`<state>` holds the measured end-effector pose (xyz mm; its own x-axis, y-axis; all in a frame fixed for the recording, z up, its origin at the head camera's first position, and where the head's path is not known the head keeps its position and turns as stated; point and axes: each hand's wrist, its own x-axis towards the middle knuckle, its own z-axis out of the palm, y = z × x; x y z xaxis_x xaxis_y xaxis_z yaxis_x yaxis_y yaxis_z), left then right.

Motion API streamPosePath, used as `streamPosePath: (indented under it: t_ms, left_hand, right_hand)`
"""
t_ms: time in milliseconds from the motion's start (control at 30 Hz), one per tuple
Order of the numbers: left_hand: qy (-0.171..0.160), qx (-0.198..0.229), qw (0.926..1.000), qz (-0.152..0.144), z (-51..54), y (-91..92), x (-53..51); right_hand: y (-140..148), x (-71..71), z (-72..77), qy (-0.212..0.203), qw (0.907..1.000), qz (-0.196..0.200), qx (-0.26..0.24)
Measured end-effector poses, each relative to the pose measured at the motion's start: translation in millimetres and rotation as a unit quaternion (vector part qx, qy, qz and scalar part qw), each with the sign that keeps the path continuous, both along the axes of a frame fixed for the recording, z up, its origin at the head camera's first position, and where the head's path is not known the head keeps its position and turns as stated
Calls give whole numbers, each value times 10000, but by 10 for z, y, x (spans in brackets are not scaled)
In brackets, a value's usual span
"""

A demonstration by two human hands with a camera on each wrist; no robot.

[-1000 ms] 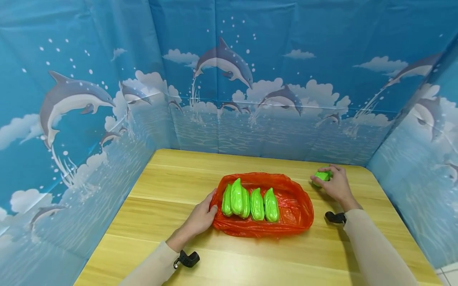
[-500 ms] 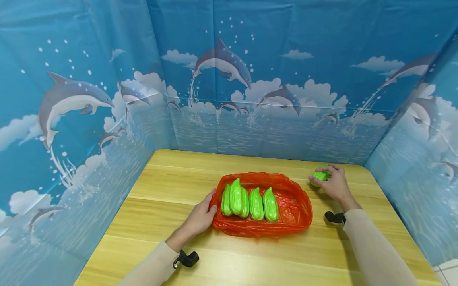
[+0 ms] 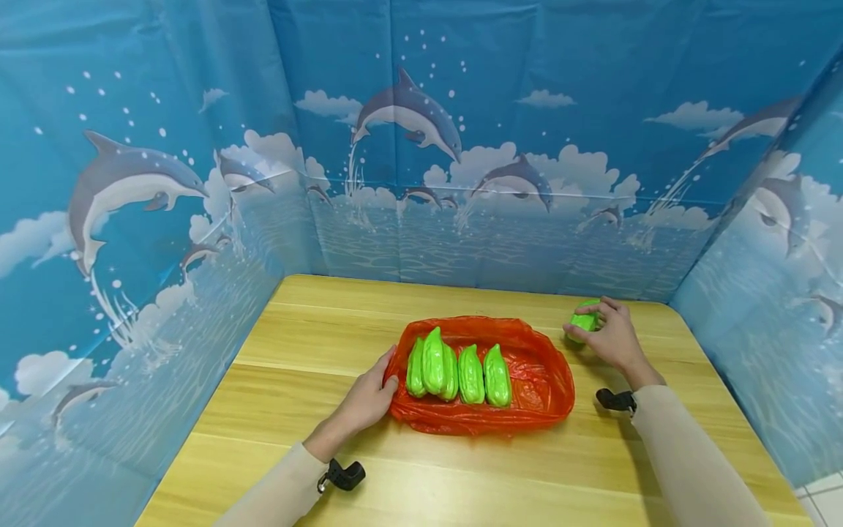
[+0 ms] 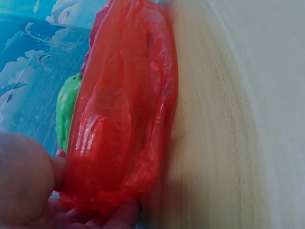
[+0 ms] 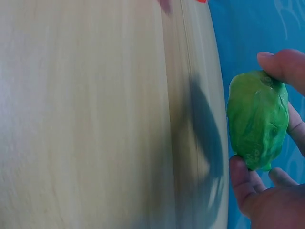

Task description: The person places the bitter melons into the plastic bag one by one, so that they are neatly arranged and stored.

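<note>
My left hand [image 3: 364,399] grips the left end of an oval basket lined with a red plastic bag [image 3: 540,417], its thumb at the rim. Several glossy green ridged gourds [image 3: 471,375] with pointed tips lie in the basket's left and middle part, one on top of others. To the right of the basket, my right hand [image 3: 615,337] holds another green gourd [image 5: 257,119] between thumb and fingertips. In the right wrist view this gourd shows end to end, with the thumb at one end and fingers at the other. The left wrist view shows the red bag's [image 4: 119,95] wrinkled side.
The basket stands on a light wooden table [image 3: 316,307]. Blue curtains [image 3: 435,241] printed with dolphins rise along its back and both sides. Inside the basket, the right part shows bare red plastic. Each wrist wears a black mount [image 3: 345,476].
My right hand has raised the green gourd slightly and tipped it more upright. My left hand keeps its grip on the basket, and the gourds in it lie as before.
</note>
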<state>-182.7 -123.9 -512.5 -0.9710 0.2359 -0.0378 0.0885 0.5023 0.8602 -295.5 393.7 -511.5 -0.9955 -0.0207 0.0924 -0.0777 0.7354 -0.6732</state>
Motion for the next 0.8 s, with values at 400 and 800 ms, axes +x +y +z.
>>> streamPosePath:
  t_ms: [400,800]
  left_hand:
    - [2,34,10000,-37,14,-2,8]
    - [12,29,10000,-56,28,-5,16]
  right_hand:
    - [-104,18,65,-96,9993,137,-339]
    - [-284,70,192,43,9980,351,-530]
